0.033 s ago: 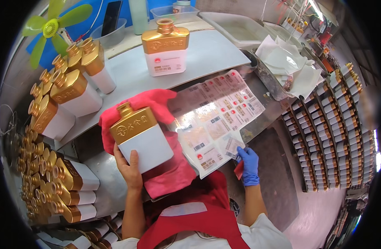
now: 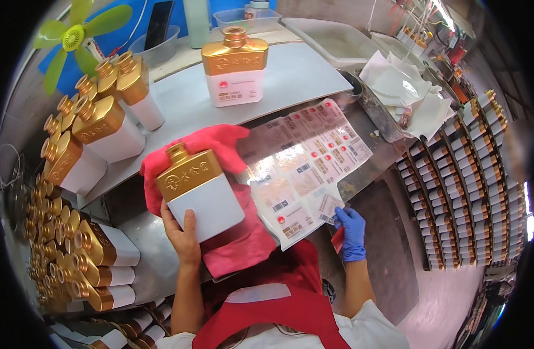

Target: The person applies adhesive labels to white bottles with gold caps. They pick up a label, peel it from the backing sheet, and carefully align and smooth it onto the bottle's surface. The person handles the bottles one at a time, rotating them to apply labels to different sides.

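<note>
My bare left hand (image 2: pixel 182 235) is closed around the lower side of a flat bottle (image 2: pixel 206 206), gold at the neck and shoulder and plain white below. The bottle leans back on a crumpled pink cloth (image 2: pixel 235 259). My right hand (image 2: pixel 352 232), in a blue glove, pinches a small clear printed decal (image 2: pixel 328 208) between thumb and fingers. A flat red piece (image 2: pixel 338 239) sticks out from under the same hand; its kind is unclear. Beside the bottle lies a glossy sheet of decals (image 2: pixel 313 166) with red, gold and black print.
A decorated bottle (image 2: pixel 234 75) stands on the grey board (image 2: pixel 302 72) ahead. More gold-and-white bottles crowd the left (image 2: pixel 107 131), some lying stacked. White papers (image 2: pixel 401 87) fill a tray at the back right. Racked bottles (image 2: pixel 459 186) stand far right; a green fan (image 2: pixel 72 38) is back left.
</note>
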The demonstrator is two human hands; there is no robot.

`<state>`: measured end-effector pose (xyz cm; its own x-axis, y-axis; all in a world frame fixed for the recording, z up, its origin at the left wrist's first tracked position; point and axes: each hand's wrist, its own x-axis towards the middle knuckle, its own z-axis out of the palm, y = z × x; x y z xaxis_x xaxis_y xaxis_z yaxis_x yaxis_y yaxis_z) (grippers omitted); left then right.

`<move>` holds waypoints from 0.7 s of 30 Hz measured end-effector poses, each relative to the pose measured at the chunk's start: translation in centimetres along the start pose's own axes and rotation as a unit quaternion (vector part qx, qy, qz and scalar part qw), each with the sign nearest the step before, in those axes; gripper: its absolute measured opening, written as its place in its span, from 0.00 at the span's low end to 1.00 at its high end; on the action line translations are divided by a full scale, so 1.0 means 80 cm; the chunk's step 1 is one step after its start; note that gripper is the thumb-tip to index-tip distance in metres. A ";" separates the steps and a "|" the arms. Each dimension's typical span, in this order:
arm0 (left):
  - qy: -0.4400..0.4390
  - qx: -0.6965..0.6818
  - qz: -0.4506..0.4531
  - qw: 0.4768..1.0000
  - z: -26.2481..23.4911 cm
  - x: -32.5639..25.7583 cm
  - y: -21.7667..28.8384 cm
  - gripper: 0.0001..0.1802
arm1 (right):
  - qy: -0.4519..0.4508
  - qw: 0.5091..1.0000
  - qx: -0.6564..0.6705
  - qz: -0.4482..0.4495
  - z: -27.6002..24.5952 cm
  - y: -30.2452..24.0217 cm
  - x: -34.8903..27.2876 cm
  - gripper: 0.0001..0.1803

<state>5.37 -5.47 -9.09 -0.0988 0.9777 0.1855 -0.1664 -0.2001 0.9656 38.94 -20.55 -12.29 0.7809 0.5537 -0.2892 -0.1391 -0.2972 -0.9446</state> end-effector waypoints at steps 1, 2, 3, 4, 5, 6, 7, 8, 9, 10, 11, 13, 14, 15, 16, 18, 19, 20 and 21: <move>0.004 -0.011 0.000 1.000 -0.004 0.001 0.001 0.33 | 0.000 1.000 -0.006 -0.010 -0.003 -0.005 -0.001 0.09; 0.012 -0.002 -0.005 1.000 -0.004 -0.001 0.002 0.34 | 0.003 0.998 -0.049 -0.043 -0.010 -0.015 -0.006 0.09; 0.004 0.005 0.001 1.000 -0.005 0.000 0.001 0.35 | -0.004 0.994 -0.085 -0.075 -0.014 -0.025 -0.011 0.10; -0.002 0.014 0.008 1.000 -0.005 0.001 -0.004 0.35 | 0.018 0.976 -0.161 -0.148 -0.019 -0.030 -0.013 0.09; -0.010 0.023 0.012 1.000 -0.004 0.004 -0.004 0.35 | 0.044 0.946 -0.231 -0.222 -0.026 -0.037 -0.015 0.08; -0.020 0.028 -0.010 0.999 -0.003 0.004 0.006 0.36 | 0.048 0.921 -0.303 -0.241 -0.030 -0.047 -0.020 0.08; -0.033 0.027 -0.035 0.998 0.000 0.006 0.016 0.37 | 0.059 0.888 -0.375 -0.261 -0.033 -0.063 -0.026 0.07; -0.029 -0.003 -0.026 0.999 0.004 0.006 0.023 0.37 | 0.043 0.876 -0.391 -0.278 -0.031 -0.077 -0.030 0.07; -0.027 -0.036 -0.019 0.999 0.004 0.007 0.030 0.38 | 0.030 0.863 -0.408 -0.295 -0.028 -0.091 -0.035 0.07; -0.054 -0.030 -0.028 0.998 0.002 0.007 0.038 0.40 | 0.005 0.878 -0.386 -0.284 -0.020 -0.103 -0.041 0.06; -0.054 -0.010 -0.007 0.998 0.002 0.007 0.039 0.40 | -0.032 0.882 -0.373 -0.285 -0.007 -0.116 -0.048 0.06; -0.058 0.026 0.033 0.997 0.004 0.006 0.040 0.41 | -0.102 0.887 -0.349 -0.284 0.028 -0.137 -0.065 0.07; -0.073 -0.006 0.012 0.997 0.004 0.005 0.040 0.41 | -0.151 0.913 -0.283 -0.253 0.050 -0.141 -0.075 0.08; -0.074 0.001 0.015 0.997 0.002 0.005 0.039 0.40 | -0.202 0.885 -0.295 -0.298 0.077 -0.158 -0.094 0.09; -0.075 0.008 0.020 0.997 0.000 0.005 0.039 0.39 | -0.264 0.911 -0.221 -0.228 0.102 -0.165 -0.109 0.10; -0.078 -0.017 0.011 0.997 -0.002 0.006 0.037 0.38 | -0.347 0.905 -0.131 -0.206 0.149 -0.181 -0.140 0.16; -0.078 -0.046 0.000 0.996 -0.002 0.007 0.035 0.39 | -0.373 0.903 -0.094 -0.189 0.171 -0.179 -0.148 0.16; -0.081 -0.060 -0.001 0.995 -0.003 0.007 0.033 0.41 | -0.386 0.898 -0.079 -0.194 0.192 -0.180 -0.155 0.16; -0.084 -0.073 -0.003 0.994 -0.004 0.007 0.034 0.43 | -0.384 0.902 -0.082 -0.182 0.211 -0.177 -0.155 0.18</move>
<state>4.58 -5.50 -6.45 0.0657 0.9734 0.2196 -0.3078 -0.1896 0.9324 20.96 -10.10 2.08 0.0960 0.9943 -0.0463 0.1823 -0.0633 -0.9812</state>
